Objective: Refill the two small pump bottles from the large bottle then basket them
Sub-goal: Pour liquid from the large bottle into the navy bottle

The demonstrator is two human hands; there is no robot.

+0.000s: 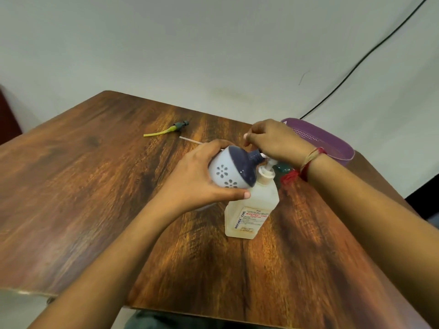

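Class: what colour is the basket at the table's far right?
The basket is purple; head view shows it.

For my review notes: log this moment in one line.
left hand: holds round white-and-navy pump bottle, tilted | right hand: over pump of large translucent plastic bottle, grip unclear | purple basket: far right

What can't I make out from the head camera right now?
Head view:
The teal object: mostly hidden under the right wrist.
Pump head of the large bottle: covered by the right hand; what its fingers grip is unclear.
The round bottle in the left hand: opaque, fill level unseen; mouth hidden by the right hand.
The basket: one end behind the right hand.
Small label print on the large bottle: too small.
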